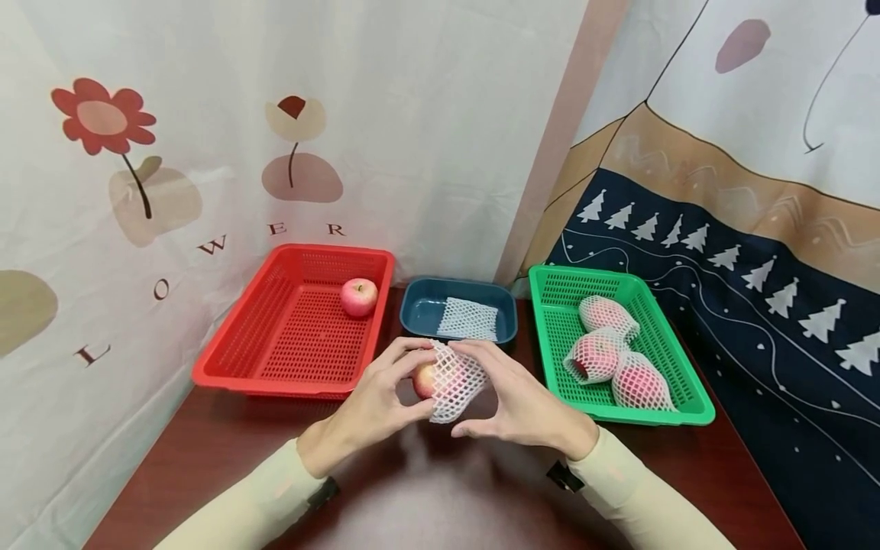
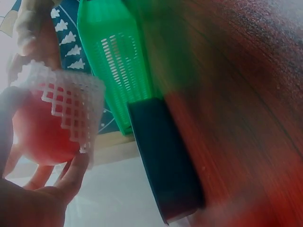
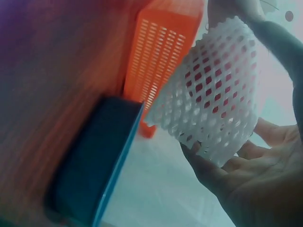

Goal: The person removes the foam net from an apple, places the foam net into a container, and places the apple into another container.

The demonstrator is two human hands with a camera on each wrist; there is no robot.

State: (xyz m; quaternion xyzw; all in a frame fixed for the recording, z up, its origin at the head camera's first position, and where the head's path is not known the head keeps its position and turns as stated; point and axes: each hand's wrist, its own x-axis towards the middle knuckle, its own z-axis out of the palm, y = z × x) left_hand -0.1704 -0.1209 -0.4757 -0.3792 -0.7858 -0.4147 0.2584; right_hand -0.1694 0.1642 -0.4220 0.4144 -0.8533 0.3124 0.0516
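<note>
An apple (image 1: 423, 380) is partly inside a white foam net sleeve (image 1: 450, 388), raised above the table between the two hands. My left hand (image 1: 381, 397) grips the apple from its bare side, fingertips at the net's edge. On the other side, my right hand (image 1: 519, 397) curves round the netted end, its upper fingers on the mesh. In the left wrist view the apple's red skin (image 2: 40, 135) shows below the net's open rim. The right wrist view shows the net (image 3: 213, 94) stretched over the apple, with a loose tapered end.
A red basket (image 1: 289, 386) at left holds one bare apple (image 1: 359, 296). Behind the hands, a small blue tray (image 1: 412, 309) contains flat foam net (image 1: 467, 319). The green basket (image 1: 550, 336) at right holds three netted apples (image 1: 596, 355). A printed curtain hangs behind.
</note>
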